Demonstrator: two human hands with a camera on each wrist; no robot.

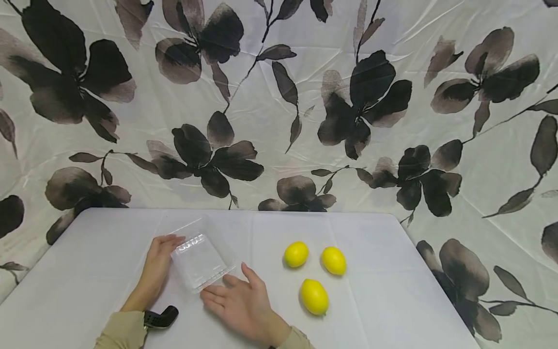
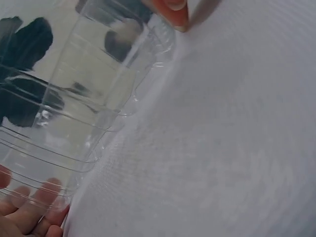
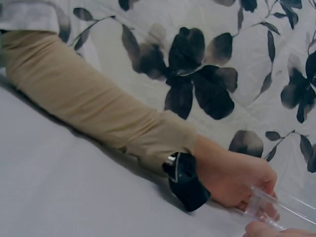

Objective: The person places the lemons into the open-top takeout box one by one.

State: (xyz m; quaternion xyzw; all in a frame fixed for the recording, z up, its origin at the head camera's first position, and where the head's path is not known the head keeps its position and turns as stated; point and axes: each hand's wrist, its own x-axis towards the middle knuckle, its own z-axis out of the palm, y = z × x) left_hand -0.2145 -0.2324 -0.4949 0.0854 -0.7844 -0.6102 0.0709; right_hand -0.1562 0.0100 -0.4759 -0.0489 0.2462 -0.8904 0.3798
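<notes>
A clear plastic clamshell container (image 1: 198, 264) rests on the white table, its transparent edges hard to trace. My left hand (image 1: 156, 269) lies along its left side, fingers reaching over the far left corner. At the near right edge, my right hand (image 1: 244, 305) is turned palm up with straight fingers against the container. The left wrist view shows a left fingertip (image 2: 173, 12) by the container's rim and the right hand's fingers (image 2: 42, 200) behind the clear plastic. Three yellow lemons lie right of the hands: one left (image 1: 296, 254), one right (image 1: 333, 261), one nearer (image 1: 314, 297).
A black wrist camera (image 1: 161, 317) is strapped on the left wrist, below a beige sleeve (image 1: 122, 332). Behind the white-covered table (image 1: 383, 300) hangs a floral cloth (image 1: 279, 121).
</notes>
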